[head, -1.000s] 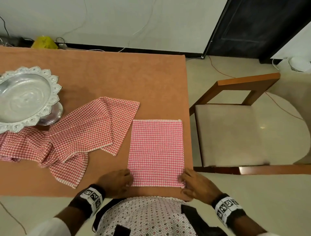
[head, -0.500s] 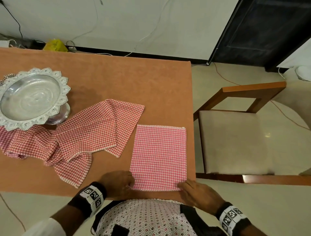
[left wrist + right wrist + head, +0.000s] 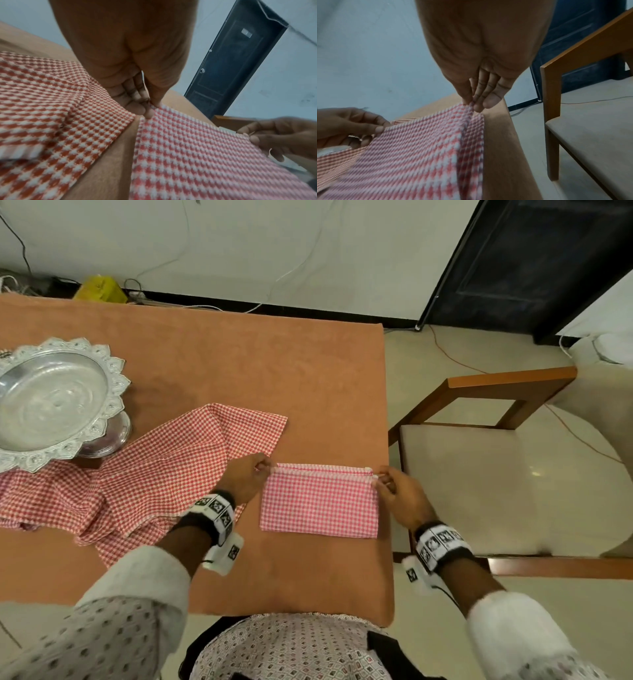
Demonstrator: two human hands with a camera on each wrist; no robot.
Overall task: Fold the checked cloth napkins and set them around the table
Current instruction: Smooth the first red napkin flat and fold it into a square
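Big orange surface (image 3: 212, 364) under me, a wooden chair (image 3: 496, 474) off its right edge. On the left sits a silver dish (image 3: 51, 402), and a loose heap of checked napkins (image 3: 144, 481) sprawls from under it toward the middle, unfolded. Right in front of me, near the right edge of the surface, the napkin (image 3: 318, 501) lies doubled over into a flat rectangle, its near fold toward my body, its far edges lined up. My left hand (image 3: 245, 479) pinches the far left corner between thumb and fingers (image 3: 135, 108), over the edge of the heap. My right hand (image 3: 400, 494) pinches the far right corner, thumb against fingers (image 3: 481, 100), lifting it slightly off the surface.
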